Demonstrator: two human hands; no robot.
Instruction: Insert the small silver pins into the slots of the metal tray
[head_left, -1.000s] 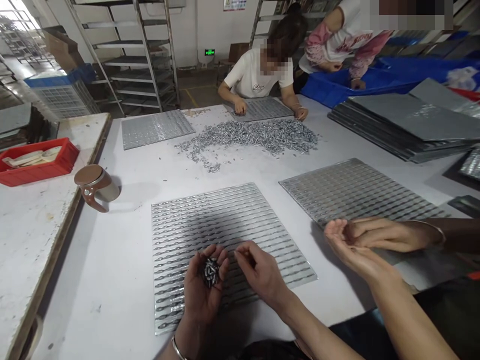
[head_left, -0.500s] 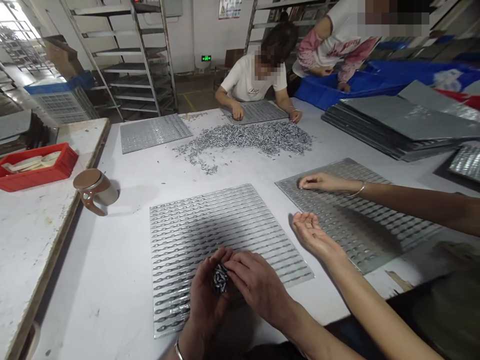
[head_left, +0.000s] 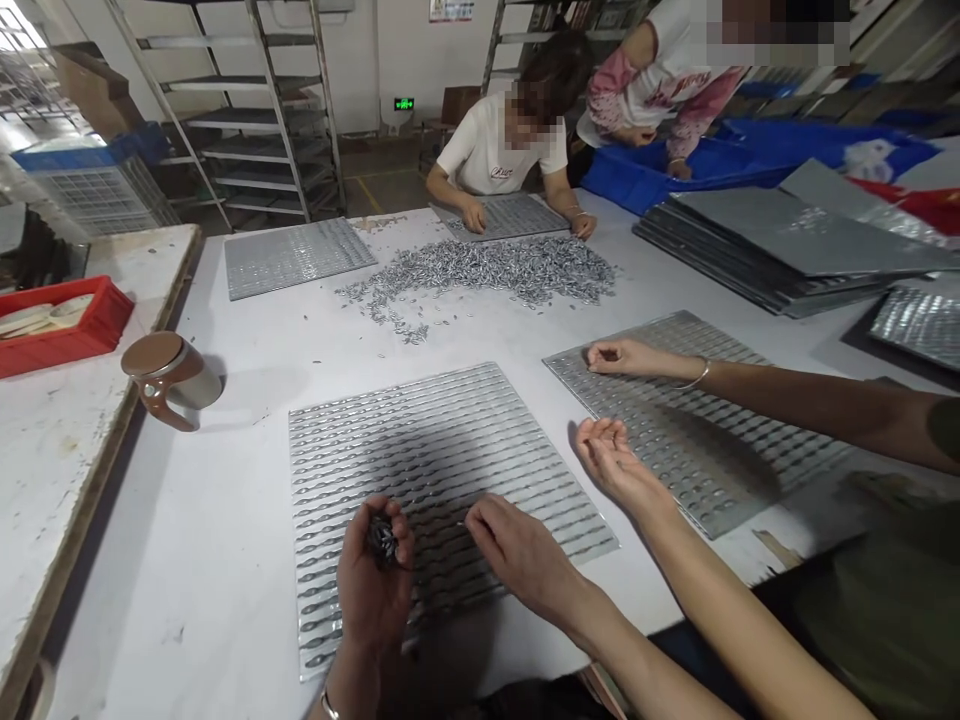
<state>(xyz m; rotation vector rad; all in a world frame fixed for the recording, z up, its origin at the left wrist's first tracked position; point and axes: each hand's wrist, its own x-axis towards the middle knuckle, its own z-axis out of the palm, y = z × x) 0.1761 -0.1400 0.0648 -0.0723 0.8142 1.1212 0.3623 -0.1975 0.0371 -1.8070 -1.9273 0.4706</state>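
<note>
Cupped, palm up, my left hand (head_left: 375,580) holds a small heap of dark silvery spindle-shaped metal pieces (head_left: 382,538). It is over the lower left part of a sheet (head_left: 450,420) lined with rows of similar spindle shapes under a shiny surface. To its right, my right hand (head_left: 521,550) is closed in a pinch above the same sheet. A tiny bright tip shows at its fingertips, apparently one of the small pieces; most of it is hidden by the fingers.
A co-worker's hands (head_left: 619,460) work over another sheet (head_left: 720,350) on the right. Beyond lies a large pile of loose pieces (head_left: 495,270), with another person behind it. A brown-lidded mug (head_left: 176,375) stands left; stacked grey sheets (head_left: 780,230) lie back right.
My hands have moved apart: the right has left the heap in my left palm and is now over the sheet. My left hand has shifted left, its fingers curled more around the pieces.
</note>
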